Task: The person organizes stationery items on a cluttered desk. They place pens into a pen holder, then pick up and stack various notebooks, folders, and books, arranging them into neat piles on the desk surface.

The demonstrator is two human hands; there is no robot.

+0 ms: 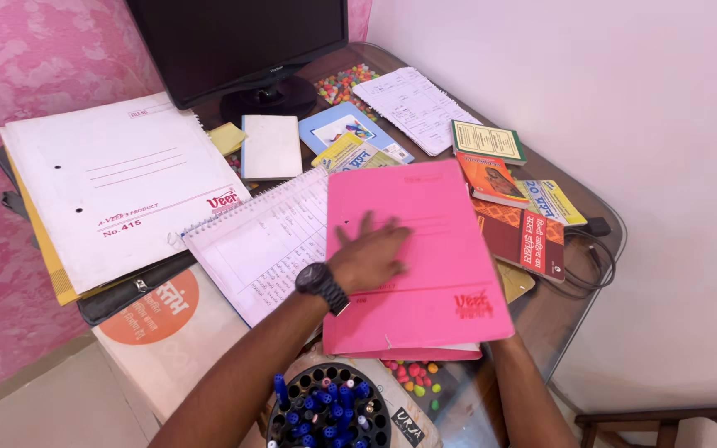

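Note:
My left hand (371, 253), with a black watch on the wrist, lies flat with fingers spread on a pink file folder (429, 211) in the middle of the desk. The folder is slightly lifted over papers and covers part of an open spiral notebook (263, 245) to its left. My right forearm (529, 394) reaches up under the folder's lower right corner. That hand is hidden beneath the folder.
A large white folder (118, 182) lies at the left on a yellow one. A black monitor (234, 41) stands at the back. Several small books (524, 232) and a cable (595, 261) crowd the right. A round pen holder (329, 411) sits at the near edge.

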